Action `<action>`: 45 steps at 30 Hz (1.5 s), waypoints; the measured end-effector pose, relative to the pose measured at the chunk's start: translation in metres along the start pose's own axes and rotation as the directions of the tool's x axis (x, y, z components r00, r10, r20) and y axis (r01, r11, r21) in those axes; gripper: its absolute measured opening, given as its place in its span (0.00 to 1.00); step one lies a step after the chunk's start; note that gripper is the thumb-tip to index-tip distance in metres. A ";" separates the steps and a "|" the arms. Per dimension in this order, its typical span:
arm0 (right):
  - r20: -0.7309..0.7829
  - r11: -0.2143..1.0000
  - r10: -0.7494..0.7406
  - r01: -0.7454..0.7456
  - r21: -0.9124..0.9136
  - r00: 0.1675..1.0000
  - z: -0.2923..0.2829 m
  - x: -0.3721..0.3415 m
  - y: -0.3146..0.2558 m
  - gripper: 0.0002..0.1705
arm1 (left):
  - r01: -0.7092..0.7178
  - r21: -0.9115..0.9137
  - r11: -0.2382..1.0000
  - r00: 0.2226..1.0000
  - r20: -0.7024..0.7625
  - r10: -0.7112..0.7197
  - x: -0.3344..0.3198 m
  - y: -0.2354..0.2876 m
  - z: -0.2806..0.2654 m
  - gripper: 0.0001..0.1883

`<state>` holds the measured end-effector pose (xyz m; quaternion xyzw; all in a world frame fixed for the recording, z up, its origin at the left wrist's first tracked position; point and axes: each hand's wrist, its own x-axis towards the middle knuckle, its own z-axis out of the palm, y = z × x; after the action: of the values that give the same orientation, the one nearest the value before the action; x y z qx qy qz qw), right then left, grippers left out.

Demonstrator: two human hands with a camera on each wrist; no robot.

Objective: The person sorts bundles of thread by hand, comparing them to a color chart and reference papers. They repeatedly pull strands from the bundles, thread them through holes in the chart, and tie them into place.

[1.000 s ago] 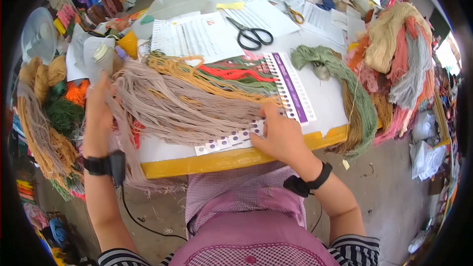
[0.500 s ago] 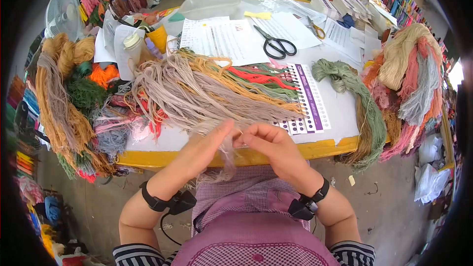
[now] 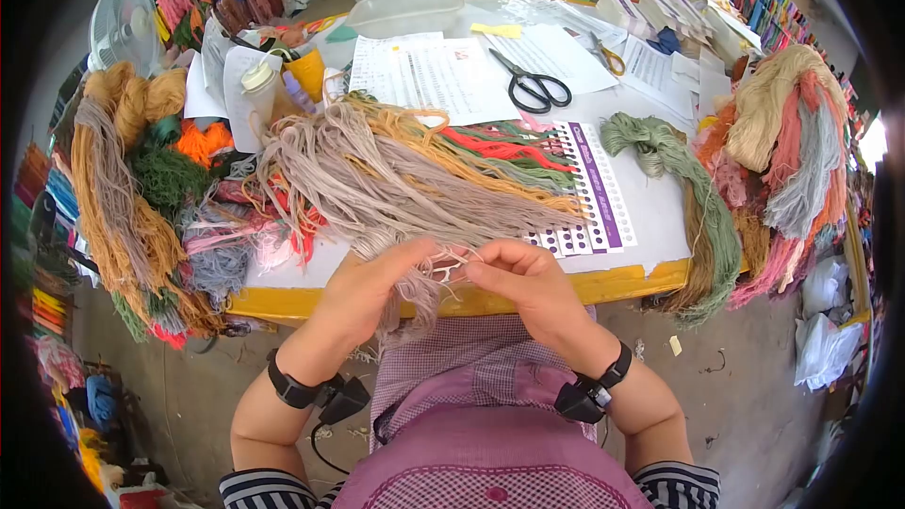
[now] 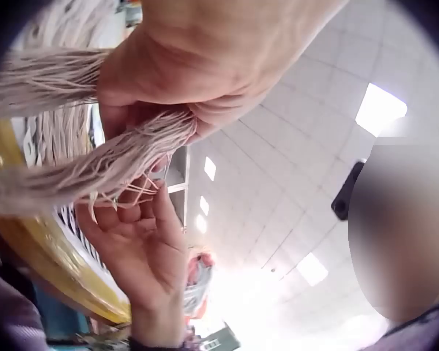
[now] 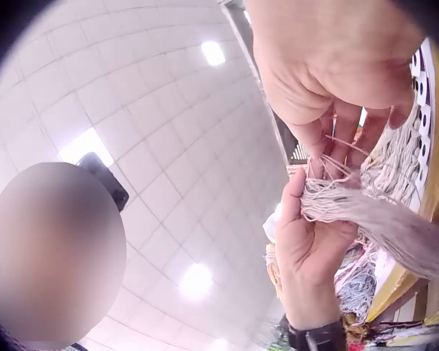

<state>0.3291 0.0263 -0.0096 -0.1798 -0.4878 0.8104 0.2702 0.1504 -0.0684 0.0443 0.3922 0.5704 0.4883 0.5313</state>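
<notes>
A bundle of taupe yarn [image 4: 117, 157] is gripped in my left hand [image 3: 358, 290] just above the table's front edge, its cut tail hanging below the hand. My right hand [image 3: 533, 290] faces it, thumb and forefinger pinching several loose strands [image 5: 333, 164] that rise from the bundle's end. Behind both hands, a thick spread of taupe yarn [image 3: 368, 179] lies across the table, with ochre yarn [image 3: 396, 127], red yarn [image 3: 490, 143] and green strands beneath or beside it. Their right ends meet a punched card [image 3: 599, 193] with a purple stripe.
Black-handled scissors [image 3: 535, 87] lie on printed sheets [image 3: 415, 75] behind the yarn. A green hank [image 3: 669, 160] hangs over the front edge at right. Piled yarn [image 3: 156, 170] and a bottle [image 3: 259, 90] crowd the left; more hanks [image 3: 754, 99] stand at far right. Yellow tape [image 3: 283, 302] lines the table edge.
My left hand came from the far left side to the front middle with the yarn bundle. My right hand left the card and met it; lately the hands have drawn slightly apart.
</notes>
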 end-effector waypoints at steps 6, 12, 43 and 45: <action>-0.010 0.999 0.022 -0.022 0.023 1.000 0.015 -0.001 -0.008 0.08 | 0.043 -0.241 0.970 0.999 0.023 -0.038 0.001 -0.001 0.009 0.29; -0.065 0.998 0.057 -0.058 -0.018 0.996 0.011 0.001 -0.003 0.09 | -0.160 0.091 0.983 0.986 0.069 0.154 0.007 -0.013 0.011 0.30; -0.084 0.986 -0.058 0.044 -0.161 0.995 0.003 -0.001 0.000 0.08 | -0.245 0.001 0.969 0.962 -0.127 0.244 0.004 -0.021 0.013 0.14; -0.083 0.991 -0.036 0.025 -0.131 0.996 0.005 -0.002 -0.003 0.08 | -0.226 -0.060 0.972 0.965 -0.149 0.215 0.004 -0.019 0.013 0.14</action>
<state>0.3292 0.0226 -0.0044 -0.2240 -0.5304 0.7643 0.2906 0.1637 -0.0667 0.0258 0.3970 0.5404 0.5925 0.4465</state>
